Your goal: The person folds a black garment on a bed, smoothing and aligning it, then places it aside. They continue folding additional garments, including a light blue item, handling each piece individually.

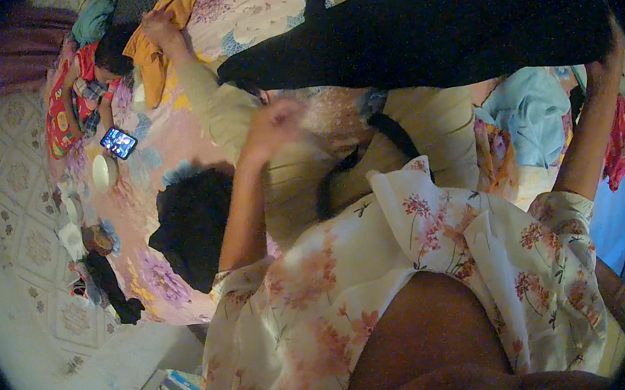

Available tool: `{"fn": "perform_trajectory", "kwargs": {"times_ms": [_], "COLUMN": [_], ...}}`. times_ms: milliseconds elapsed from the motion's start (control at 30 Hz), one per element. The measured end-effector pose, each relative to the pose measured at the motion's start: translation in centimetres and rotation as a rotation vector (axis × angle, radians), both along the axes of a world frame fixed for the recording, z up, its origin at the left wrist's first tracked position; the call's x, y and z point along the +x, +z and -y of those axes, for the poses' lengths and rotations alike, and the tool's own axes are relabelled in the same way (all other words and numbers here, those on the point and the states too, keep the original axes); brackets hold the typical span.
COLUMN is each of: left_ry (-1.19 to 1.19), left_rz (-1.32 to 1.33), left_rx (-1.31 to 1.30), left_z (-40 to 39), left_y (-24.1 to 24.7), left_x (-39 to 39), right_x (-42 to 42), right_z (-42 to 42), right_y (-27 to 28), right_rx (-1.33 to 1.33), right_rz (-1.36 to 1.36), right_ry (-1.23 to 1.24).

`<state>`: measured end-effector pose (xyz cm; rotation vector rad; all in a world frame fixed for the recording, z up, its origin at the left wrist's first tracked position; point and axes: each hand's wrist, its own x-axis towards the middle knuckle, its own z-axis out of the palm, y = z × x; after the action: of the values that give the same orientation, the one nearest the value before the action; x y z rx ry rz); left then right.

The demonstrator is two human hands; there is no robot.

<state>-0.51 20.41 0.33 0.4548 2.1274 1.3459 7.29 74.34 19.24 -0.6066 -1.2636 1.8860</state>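
A long black garment (421, 38) is stretched sideways above my lap. My right hand (606, 53) grips its right end, and the fingers are mostly hidden at the dark rim of the view. Just below the garment's left end is my left hand (282, 121), blurred by motion; whether it holds anything cannot be told. Tan cloth (431, 131) covers the lap, with a black strap or band (394, 132) lying over it. Another black cloth (195, 224) lies bunched on the floral bedsheet (175, 138), left of my left forearm.
At the left, a person in red clothing (60, 107) is beside a lit phone (119, 143) and a white bowl (105, 174). An orange cloth (150, 63) touches a bare hand or foot. Light blue cloth (532, 115) lies at the right. Patterned floor (30, 224) shows beyond the bed's edge.
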Motion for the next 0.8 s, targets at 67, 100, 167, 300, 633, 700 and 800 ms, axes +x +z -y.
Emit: {"fn": "perform_trajectory", "kwargs": {"times_ms": [67,100,167,300,633,700,800], "left_ry": [0.184,0.211,0.264,0.546,0.577,0.46,0.317], "left_rz": [0.117,0.079,0.001,0.096,0.246,0.247,0.071], "left_rx": [0.094,0.093,0.094,0.051,-0.16,-0.17,0.021], "left_z": [1.1,1.7,2.1,2.6,0.3,-0.9,-4.1], "left_y": [0.9,0.8,0.2,-1.0,-5.1,-5.5,-5.3], "left_x": [-2.8,-3.9,-6.3,-9.6,-13.4,-13.8,-14.4], "right_x": [0.4,1.1,2.0,0.6,2.8,3.0,3.1], "right_z": [-1.2,-2.5,-4.0,3.1,3.7,3.6,3.4], "right_y": [-1.1,-2.1,-3.2,0.0,0.5,0.5,0.6], "right_rx": [-0.038,0.285,0.607,-0.072,0.107,0.131,0.16], "right_rz": [0.0,0.066,0.128,0.004,0.022,0.018,0.008], "right_ry": [0.061,0.061,0.02,-0.225,-0.433,-0.445,-0.463]}}
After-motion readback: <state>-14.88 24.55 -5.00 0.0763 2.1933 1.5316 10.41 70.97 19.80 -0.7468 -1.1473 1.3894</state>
